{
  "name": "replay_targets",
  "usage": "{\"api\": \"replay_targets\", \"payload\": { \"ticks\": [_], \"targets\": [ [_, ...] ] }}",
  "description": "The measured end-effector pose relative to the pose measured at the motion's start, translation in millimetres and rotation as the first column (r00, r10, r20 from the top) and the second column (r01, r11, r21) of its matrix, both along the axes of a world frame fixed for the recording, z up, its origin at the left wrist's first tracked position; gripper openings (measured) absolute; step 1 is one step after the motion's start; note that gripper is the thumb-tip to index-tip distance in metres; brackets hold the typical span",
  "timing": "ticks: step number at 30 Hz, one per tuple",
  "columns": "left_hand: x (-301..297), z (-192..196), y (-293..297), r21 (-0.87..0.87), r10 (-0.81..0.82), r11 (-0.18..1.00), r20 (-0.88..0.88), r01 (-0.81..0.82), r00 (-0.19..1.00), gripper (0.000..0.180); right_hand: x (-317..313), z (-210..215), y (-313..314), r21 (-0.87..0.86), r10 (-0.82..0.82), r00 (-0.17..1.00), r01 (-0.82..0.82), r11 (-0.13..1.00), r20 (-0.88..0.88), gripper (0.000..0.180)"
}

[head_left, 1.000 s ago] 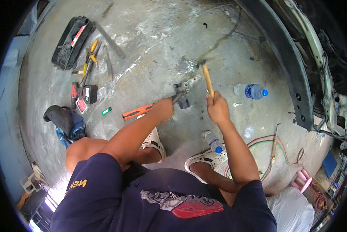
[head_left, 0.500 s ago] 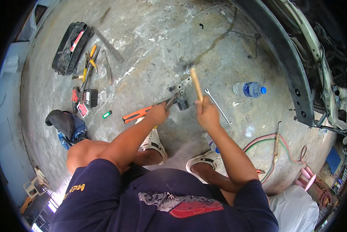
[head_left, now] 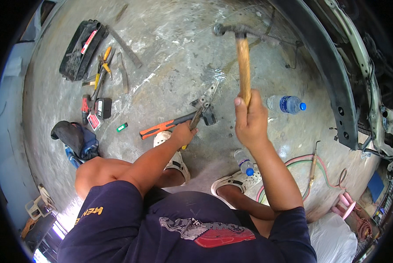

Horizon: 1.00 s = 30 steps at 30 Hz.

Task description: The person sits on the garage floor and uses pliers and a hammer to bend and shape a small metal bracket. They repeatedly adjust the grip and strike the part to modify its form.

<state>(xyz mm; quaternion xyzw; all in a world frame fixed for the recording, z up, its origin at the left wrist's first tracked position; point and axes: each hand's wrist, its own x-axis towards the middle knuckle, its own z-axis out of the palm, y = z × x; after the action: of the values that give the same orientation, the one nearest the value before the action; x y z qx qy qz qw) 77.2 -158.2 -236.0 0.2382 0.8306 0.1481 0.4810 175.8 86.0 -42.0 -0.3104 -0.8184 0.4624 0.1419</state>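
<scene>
My right hand point(head_left: 252, 119) is closed round the wooden handle of a hammer point(head_left: 244, 65), its dark head raised over the floor. My left hand point(head_left: 184, 133) grips pliers point(head_left: 196, 119); a bit of yellow handle shows below the fist. The plier jaws reach a small grey metal bracket point(head_left: 210, 93), which lies beside and partly over the black head of a second hammer. That second hammer point(head_left: 156, 129), with an orange and black handle, lies on the concrete floor, its handle passing behind my left hand. Whether the bracket rests on its head I cannot tell.
Two water bottles, one farther point(head_left: 286, 104) and one by my right foot point(head_left: 244, 162), lie on the right. Hoses with a torch point(head_left: 313, 168) are beyond. Pliers point(head_left: 102, 70), a drill point(head_left: 85, 107) and a black tray point(head_left: 79, 50) lie left. A car body part point(head_left: 336, 87) stands right.
My right hand has swung the hammer up and to the right, away from the bracket. My left hand and the pliers have hardly moved. The bottle by my right foot now shows more fully.
</scene>
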Motion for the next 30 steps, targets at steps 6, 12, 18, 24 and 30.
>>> {"api": "replay_targets", "payload": {
  "ticks": [6,12,18,24,30],
  "targets": [
    [-4.0,0.4,-6.3,0.001,-0.049,0.999,-0.06,0.049,0.997,0.046,46.1,-96.2,-41.1,-0.019,0.205,0.858,-0.223,0.975,0.472,0.028],
    [3.7,-0.4,-18.9,0.033,-0.08,0.996,-0.078,0.083,0.994,0.046,42.5,-105.7,-31.2,0.0,0.159,0.872,-0.18,0.984,0.462,0.027],
    [16.7,2.1,-11.3,-0.056,-0.139,0.989,-0.077,0.135,0.987,0.044,11.1,-43.8,6.5,0.004,0.069,0.958,-0.073,0.997,0.278,0.026],
    [29.4,12.2,-4.8,-0.013,0.032,0.999,-0.143,-0.035,0.989,0.042,21.9,-33.8,-8.8,-0.08,0.135,0.954,-0.117,0.99,0.269,0.023],
    [-7.1,3.6,-10.6,-0.051,-0.119,0.992,-0.129,0.113,0.984,0.04,38.0,-60.6,-21.4,-0.088,0.208,0.91,-0.189,0.978,0.359,0.026]
  ]
}}
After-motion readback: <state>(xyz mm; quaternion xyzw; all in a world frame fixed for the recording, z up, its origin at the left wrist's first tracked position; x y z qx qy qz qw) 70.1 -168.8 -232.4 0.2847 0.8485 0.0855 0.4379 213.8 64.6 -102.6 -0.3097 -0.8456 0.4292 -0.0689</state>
